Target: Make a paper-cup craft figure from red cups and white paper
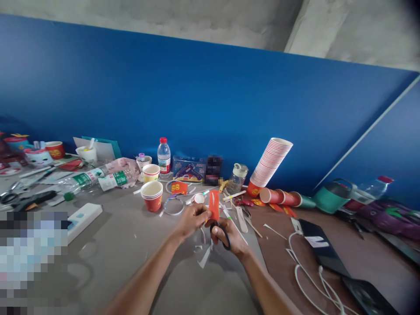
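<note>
Over the middle of the table, my left hand (193, 217) pinches the edge of an orange-red piece of paper (214, 204). Beside it, my right hand (231, 236) grips scissors (225, 237) by their black handles. The scissors' blades are mostly hidden behind the fingers and the paper, so whether they touch it I cannot tell. White paper scraps (205, 257) lie on the table below the hands. Just beyond the hands rests a small white cup piece (198, 199), and a cut paper ring (174, 206) lies to its left.
A red paper cup (152, 197) stands left of the hands. Behind are a water bottle (164, 156), a glass jar (237, 178) and a leaning stack of paper cups (271, 165). A white power strip (84, 222) lies left; white cables (305, 280) and a black phone-like slab (323, 247) lie right.
</note>
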{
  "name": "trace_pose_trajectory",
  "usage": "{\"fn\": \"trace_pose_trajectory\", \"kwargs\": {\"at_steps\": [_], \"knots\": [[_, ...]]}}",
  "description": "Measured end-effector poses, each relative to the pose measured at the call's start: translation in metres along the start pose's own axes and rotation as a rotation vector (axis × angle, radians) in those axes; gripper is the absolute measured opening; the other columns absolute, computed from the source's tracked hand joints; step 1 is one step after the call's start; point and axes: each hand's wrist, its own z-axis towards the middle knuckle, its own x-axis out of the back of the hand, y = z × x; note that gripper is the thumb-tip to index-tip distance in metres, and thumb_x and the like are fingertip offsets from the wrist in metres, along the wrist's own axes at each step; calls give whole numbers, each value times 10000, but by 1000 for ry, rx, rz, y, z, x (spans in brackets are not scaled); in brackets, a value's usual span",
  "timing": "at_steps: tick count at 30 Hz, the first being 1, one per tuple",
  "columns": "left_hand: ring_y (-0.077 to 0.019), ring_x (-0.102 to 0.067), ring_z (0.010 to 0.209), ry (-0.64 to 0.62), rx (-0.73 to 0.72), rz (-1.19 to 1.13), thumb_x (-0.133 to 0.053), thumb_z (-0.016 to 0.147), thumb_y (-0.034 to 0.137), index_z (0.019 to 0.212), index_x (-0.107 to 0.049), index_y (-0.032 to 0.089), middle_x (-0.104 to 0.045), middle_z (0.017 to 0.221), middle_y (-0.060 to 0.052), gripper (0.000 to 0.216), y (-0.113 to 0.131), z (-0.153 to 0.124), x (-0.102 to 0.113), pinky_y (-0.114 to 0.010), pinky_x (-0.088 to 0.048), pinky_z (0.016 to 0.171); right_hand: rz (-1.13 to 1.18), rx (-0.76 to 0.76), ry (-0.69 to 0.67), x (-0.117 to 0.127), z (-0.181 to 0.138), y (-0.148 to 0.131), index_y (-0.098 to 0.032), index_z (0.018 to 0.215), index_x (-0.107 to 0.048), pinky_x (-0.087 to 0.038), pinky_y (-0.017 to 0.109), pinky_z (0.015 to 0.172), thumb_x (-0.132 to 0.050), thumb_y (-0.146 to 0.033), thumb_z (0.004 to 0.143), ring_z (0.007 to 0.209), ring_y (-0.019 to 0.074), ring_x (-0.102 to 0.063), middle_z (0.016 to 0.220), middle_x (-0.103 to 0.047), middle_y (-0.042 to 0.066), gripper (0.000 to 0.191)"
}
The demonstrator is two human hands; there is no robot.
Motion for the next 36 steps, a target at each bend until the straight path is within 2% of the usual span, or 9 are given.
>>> {"fn": "trace_pose_trajectory", "kwargs": {"at_steps": [3,8,14,21,26,32,36], "knots": [[-70,-351,480,-22,16,1,-631,682,453,566,-499,173,-456,516,52,331,3,-2,-4,-216,-250,475,-71,-45,2,-1,-1,-4,-196,572,-540,-377,260,519,-320,-821,716,482,133,-450,481,-493,6,678],[-63,-329,465,-78,69,-38,-605,701,388,555,-495,172,-480,514,43,283,9,-4,-4,-225,-220,471,-68,-41,-31,0,-3,-7,-205,550,-539,-396,275,561,-304,-827,711,526,152,-475,504,-517,25,683],[-68,-338,450,-140,133,-125,-589,684,347,570,-521,167,-492,484,37,224,12,-6,-1,-232,-197,463,-2,-49,-61,3,-8,-4,-211,784,-627,-355,275,516,-319,-851,691,483,148,-416,505,-518,14,716],[-74,-357,445,-174,172,-132,-605,689,379,608,-558,159,-518,483,21,239,9,-5,-1,-238,-193,461,0,-82,-87,2,-7,0,-199,609,-603,-334,264,492,-297,-830,737,470,125,-379,499,-528,27,712],[-77,-354,446,-125,122,-100,-539,753,516,569,-518,167,-509,468,19,395,7,-3,-1,-232,-230,464,76,-67,-76,1,-4,1,-200,752,-642,-301,260,460,-360,-813,733,431,112,-338,473,-525,5,676],[-75,-347,458,-156,149,-104,-537,739,425,556,-516,162,-514,483,21,321,9,-5,-2,-233,-214,459,170,5,-112,4,-4,6,-193,729,-642,-260,260,461,-448,-719,775,423,103,-312,458,-518,-5,562],[-74,-339,463,-163,200,-88,-546,716,381,555,-535,154,-522,492,17,279,8,-5,-1,-237,-200,465,177,-1,-100,5,-4,10,-200,718,-641,-242,263,461,-453,-696,790,422,102,-304,457,-513,-7,536]]}}
